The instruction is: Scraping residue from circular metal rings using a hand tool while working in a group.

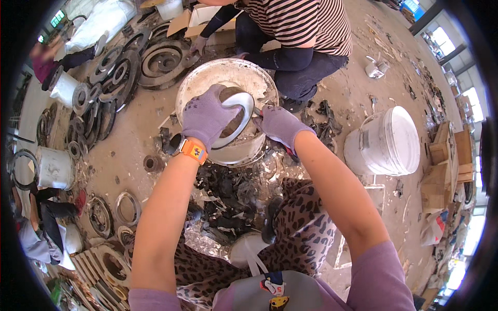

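In front of me my left hand (207,116), in a light purple glove, grips a shiny metal ring (239,120) with a dark inner side. The ring is tilted over a round, dirty white drum top (194,78). My right hand (282,127), gloved alike, is closed at the ring's right edge. A narrow dark tip shows by its fingers, and a black and red end (290,151) shows below the palm; the hand tool's exact kind is hidden.
A co-worker in a striped shirt (306,26) crouches across the drum. A white lidded bucket (381,141) stands right. Several dark rings (122,75) are piled left. Black scraps (228,197) litter the floor between my feet. Wooden crates (438,179) stand far right.
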{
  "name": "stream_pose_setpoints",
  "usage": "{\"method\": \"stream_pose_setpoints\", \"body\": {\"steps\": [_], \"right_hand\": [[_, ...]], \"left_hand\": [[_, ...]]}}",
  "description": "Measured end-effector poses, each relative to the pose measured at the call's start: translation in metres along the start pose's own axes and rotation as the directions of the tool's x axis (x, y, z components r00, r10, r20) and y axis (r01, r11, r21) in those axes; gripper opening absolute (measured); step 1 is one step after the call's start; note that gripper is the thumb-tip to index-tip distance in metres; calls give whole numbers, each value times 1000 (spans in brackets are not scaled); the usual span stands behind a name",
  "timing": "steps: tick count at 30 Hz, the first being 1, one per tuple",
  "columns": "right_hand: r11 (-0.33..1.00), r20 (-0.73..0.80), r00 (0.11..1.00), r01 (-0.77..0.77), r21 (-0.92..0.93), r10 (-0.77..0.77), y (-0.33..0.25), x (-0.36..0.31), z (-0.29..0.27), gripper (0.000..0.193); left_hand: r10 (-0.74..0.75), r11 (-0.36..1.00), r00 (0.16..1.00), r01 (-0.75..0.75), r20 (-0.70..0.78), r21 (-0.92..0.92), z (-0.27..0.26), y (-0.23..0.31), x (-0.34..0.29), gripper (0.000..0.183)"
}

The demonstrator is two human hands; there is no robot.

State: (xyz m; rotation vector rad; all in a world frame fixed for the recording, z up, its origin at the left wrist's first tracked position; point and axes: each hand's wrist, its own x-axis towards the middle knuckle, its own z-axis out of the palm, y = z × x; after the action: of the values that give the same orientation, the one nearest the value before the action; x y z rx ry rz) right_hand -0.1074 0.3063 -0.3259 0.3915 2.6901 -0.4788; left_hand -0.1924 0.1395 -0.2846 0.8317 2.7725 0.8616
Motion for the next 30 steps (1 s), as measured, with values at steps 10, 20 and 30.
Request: {"method": "stream_pose_setpoints", "body": {"steps": [10,20,30], "right_hand": [[993,6,1000,8,116,-9,-11,-7,-4,48],[993,12,1000,12,-119,-11,-28,-28,-20,30],[988,-169,976,-146,-43,137,-15,-57,-25,34]], "left_hand": [[-12,997,999,9,-48,-72,2,-15,6,69],[-47,998,995,50,92,-36,-15,-10,11,76],[-420,708,906,287,-58,-645,1,-81,-8,53]]}}
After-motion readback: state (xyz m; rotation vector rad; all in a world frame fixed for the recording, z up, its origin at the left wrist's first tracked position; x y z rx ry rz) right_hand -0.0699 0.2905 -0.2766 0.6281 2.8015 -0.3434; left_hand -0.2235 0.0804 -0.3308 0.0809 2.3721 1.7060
